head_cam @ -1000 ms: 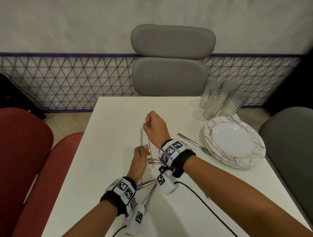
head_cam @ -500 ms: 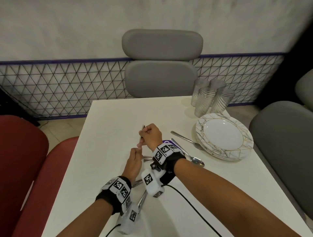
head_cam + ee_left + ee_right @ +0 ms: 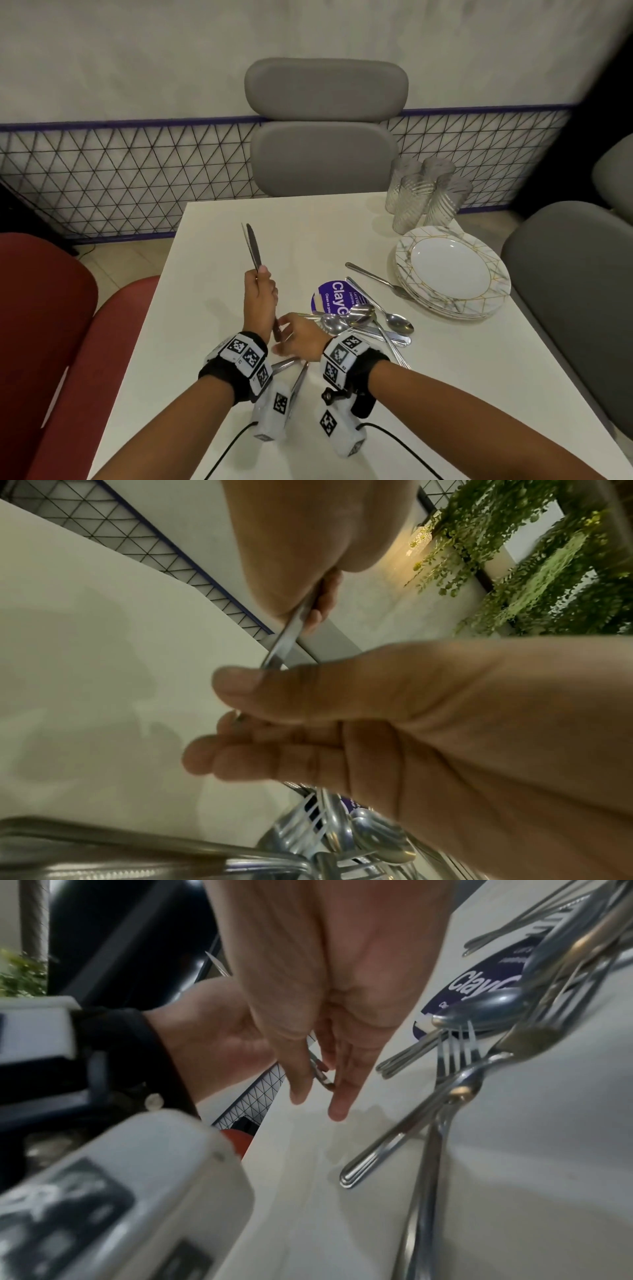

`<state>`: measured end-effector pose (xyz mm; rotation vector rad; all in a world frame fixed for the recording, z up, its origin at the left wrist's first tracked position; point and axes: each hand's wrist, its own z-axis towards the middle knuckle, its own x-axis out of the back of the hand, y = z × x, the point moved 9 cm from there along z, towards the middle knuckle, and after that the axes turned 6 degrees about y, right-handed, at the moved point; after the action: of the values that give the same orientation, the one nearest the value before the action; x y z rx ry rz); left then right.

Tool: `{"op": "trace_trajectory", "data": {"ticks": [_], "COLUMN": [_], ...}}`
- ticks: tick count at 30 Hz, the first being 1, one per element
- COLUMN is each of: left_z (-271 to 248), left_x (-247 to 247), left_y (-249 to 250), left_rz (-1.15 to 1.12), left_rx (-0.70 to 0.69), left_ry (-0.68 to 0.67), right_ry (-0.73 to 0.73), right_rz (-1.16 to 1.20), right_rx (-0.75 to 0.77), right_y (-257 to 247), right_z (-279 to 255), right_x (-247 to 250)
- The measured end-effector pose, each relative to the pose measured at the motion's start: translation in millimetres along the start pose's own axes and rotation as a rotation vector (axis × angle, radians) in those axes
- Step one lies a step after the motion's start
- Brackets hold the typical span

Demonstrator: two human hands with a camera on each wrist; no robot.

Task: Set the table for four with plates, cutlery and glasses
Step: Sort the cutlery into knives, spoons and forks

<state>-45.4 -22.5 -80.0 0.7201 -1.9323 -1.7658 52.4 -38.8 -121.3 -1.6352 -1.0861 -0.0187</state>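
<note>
My left hand [image 3: 262,279] grips two table knives [image 3: 252,248] by their handles, blades pointing up and away over the white table [image 3: 219,301]. Just below it, my right hand [image 3: 279,337] pinches the handle ends [image 3: 323,1080] between thumb and nearly straight fingers. In the left wrist view the right thumb [image 3: 240,688] lies across the handles [image 3: 291,631]. A pile of spoons and forks [image 3: 359,322] lies right of my hands. A stack of marbled plates [image 3: 493,284] sits at the right edge. Several ribbed glasses [image 3: 424,198] stand behind the plates.
A round purple sticker [image 3: 329,296] shows under the cutlery pile. More cutlery handles [image 3: 299,378] lie between my wrists. Grey chairs stand at the far side [image 3: 325,154] and at the right [image 3: 568,291], a red seat [image 3: 51,325] at the left.
My right hand has dropped from the knives' upper ends to their handle ends. The left hand has moved up the handles, and the blades now stick out above it.
</note>
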Motion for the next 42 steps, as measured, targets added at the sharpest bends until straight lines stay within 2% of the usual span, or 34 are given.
{"op": "trace_trajectory", "data": {"ticks": [4,8,13,15,17,19,21,22,24,25,31,34,39,42], "left_z": [-2.7,-6.5,-16.6,-17.8,-17.4,-17.6,-18.6,-19.5,-21.3,-22.3,-28.4,-29.6,-28.6,-29.1], "left_x": [-5.8,-12.6,-16.6,-11.8,-4.0,5.0,14.3,18.2,23.1,24.3,27.3,31.1,38.1,38.1], "left_y": [2.0,-12.4,-22.2,-23.8,-29.8,-36.8,-42.2,-43.8,-46.4,-47.9,-47.8,-46.9,-49.4,-50.6], "left_rz": [0.016,0.038,0.005,-0.044,-0.045,-0.016,0.013,0.021,0.027,0.026,0.04,0.049,0.04,0.038], "left_rx": [-0.02,0.047,0.115,0.138,0.165,0.187,0.198,0.2,0.209,0.219,0.245,0.248,0.257,0.265], "left_ry": [-0.034,-0.121,-0.153,-0.143,-0.14,-0.137,-0.11,-0.095,-0.075,-0.073,-0.11,-0.118,-0.102,-0.106], "right_ry": [0.083,0.144,0.114,0.174,0.319,0.479,0.486,0.418,0.297,0.302,0.356,0.367,0.408,0.311], "right_rz": [-0.084,-0.005,0.095,-0.026,-0.236,-0.56,-0.833,-0.955,-1.068,-1.106,-1.031,-0.982,-0.882,-0.925], "right_rx": [0.008,0.004,0.093,0.131,0.116,0.093,0.032,-0.017,-0.031,0.014,0.153,0.177,0.112,0.085], "right_y": [-2.0,0.9,3.4,15.6,41.4,68.1,93.0,105.6,123.3,123.3,114.2,112.2,122.0,119.5], "right_z": [8.4,12.3,-6.6,-14.0,-21.9,-33.7,-43.5,-45.8,-47.0,-46.8,-32.3,-34.0,-31.5,-27.3], "right_x": [11.3,14.8,15.4,35.8,74.2,112.9,132.5,132.9,125.1,122.4,109.7,103.8,109.5,100.8]}}
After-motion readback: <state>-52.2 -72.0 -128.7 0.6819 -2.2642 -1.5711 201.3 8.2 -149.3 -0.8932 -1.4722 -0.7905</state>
